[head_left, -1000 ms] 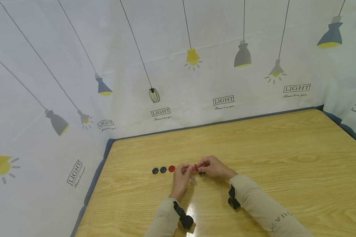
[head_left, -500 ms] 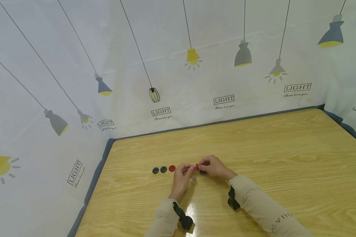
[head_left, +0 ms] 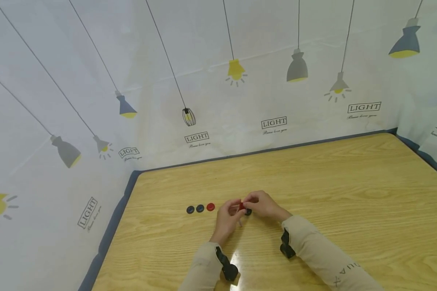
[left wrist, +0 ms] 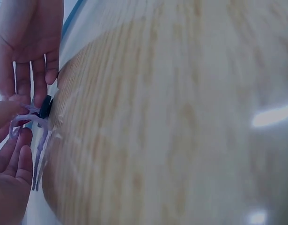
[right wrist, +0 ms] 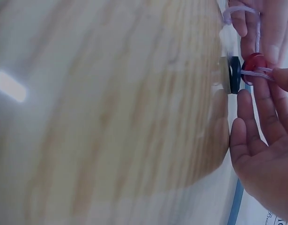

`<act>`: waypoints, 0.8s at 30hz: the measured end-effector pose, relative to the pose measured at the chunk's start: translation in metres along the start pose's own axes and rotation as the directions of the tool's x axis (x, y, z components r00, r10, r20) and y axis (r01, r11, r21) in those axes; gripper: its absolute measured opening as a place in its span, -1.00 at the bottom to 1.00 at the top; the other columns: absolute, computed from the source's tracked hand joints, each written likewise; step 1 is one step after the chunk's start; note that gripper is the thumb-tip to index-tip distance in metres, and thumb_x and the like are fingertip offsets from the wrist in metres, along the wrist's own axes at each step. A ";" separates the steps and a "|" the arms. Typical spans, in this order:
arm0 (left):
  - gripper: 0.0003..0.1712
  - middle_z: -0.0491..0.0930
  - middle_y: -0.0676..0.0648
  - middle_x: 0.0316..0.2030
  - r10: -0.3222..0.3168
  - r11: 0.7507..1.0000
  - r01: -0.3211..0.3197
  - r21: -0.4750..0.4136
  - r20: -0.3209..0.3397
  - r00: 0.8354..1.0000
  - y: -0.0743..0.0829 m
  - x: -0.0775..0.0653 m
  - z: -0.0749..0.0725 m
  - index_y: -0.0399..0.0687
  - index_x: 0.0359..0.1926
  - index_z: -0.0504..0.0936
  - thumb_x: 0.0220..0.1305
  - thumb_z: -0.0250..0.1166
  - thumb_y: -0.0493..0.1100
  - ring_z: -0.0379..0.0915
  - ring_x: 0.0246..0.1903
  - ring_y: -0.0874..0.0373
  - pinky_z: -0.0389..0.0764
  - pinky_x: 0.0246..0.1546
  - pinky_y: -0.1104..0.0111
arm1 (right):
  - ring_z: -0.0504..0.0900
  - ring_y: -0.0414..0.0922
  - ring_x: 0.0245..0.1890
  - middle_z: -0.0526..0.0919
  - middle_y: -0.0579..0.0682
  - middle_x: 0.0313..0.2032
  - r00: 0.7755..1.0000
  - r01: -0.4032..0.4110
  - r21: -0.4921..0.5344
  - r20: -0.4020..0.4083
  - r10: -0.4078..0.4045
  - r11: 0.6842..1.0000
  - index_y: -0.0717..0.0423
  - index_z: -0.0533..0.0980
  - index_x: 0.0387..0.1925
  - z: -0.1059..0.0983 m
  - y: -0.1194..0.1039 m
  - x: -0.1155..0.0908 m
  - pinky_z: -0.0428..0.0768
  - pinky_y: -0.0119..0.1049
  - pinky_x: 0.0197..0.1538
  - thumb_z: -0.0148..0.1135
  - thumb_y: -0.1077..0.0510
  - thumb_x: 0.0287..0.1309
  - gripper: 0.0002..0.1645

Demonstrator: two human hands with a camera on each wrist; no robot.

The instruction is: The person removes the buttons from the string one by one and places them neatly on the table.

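Note:
Two bare hands meet over the wooden table. Between them is a red button (right wrist: 254, 65) with purple yarn (left wrist: 39, 154) running across and through it. My left hand (head_left: 226, 220) holds the red button between thumb and fingers, partly hiding it. My right hand (head_left: 264, 205) pinches the yarn close against the button, its thumb on the strand in the right wrist view. A dark button (head_left: 248, 211) sits just under the right fingertips, seen edge-on in the right wrist view. The yarn's loose ends hang below the left hand.
Left of the hands, a row on the table (head_left: 313, 182) holds a dark button (head_left: 190, 209), another dark button (head_left: 200, 208) and a red button (head_left: 211, 207). A white cloth (head_left: 251, 101) printed with lamps stands behind the table's far edge.
My left hand has shifted slightly right, and its fingers have spread around the red button. My right hand stays nearly where it was. The row of buttons has not moved.

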State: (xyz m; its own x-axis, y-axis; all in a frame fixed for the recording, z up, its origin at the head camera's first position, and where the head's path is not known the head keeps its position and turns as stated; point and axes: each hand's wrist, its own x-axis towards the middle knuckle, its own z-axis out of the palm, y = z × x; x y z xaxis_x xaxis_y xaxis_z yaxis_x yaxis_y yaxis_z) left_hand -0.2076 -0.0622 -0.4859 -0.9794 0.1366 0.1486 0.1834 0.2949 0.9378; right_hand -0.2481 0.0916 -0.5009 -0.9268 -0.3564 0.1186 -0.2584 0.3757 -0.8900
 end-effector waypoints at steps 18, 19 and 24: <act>-0.66 0.56 -0.05 -0.28 -0.045 0.994 0.043 0.100 0.020 0.999 -0.031 0.012 -0.001 -0.18 -0.10 0.56 0.04 0.30 -0.26 0.44 -0.35 0.19 0.48 -0.36 0.43 | 0.54 -0.07 -0.27 0.58 0.01 -0.38 1.000 -0.022 0.025 -0.017 0.022 0.999 0.25 0.54 -0.42 -0.003 -0.003 -0.004 0.49 -0.19 -0.16 0.13 0.25 0.11 -0.88; -0.66 0.56 -0.05 -0.28 -0.045 0.995 0.043 0.095 0.020 0.999 -0.031 0.012 -0.003 -0.19 -0.10 0.56 0.03 0.31 -0.24 0.44 -0.36 0.20 0.48 -0.36 0.42 | 0.54 -0.07 -0.27 0.58 0.01 -0.38 1.000 -0.014 0.023 -0.015 0.014 1.000 0.25 0.54 -0.42 -0.004 -0.002 -0.004 0.48 -0.18 -0.16 0.13 0.24 0.11 -0.87; -0.65 0.56 -0.10 -0.35 -0.030 0.998 0.029 0.059 0.029 0.999 -0.024 0.009 -0.010 -0.25 -0.12 0.54 0.02 0.32 -0.24 0.45 -0.40 0.16 0.47 -0.40 0.43 | 0.52 -0.09 -0.29 0.58 0.00 -0.39 1.000 -0.014 0.015 -0.016 0.014 1.000 0.25 0.54 -0.42 -0.005 -0.002 -0.004 0.47 -0.18 -0.15 0.13 0.26 0.10 -0.89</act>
State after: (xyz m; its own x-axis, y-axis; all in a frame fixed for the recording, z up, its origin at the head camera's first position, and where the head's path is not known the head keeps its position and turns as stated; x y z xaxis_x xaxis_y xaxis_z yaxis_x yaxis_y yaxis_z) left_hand -0.2220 -0.0770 -0.5038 -0.9817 0.1547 0.1108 0.1598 0.3535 0.9217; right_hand -0.2452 0.0967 -0.4977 -0.9346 -0.3373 0.1129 -0.2413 0.3681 -0.8979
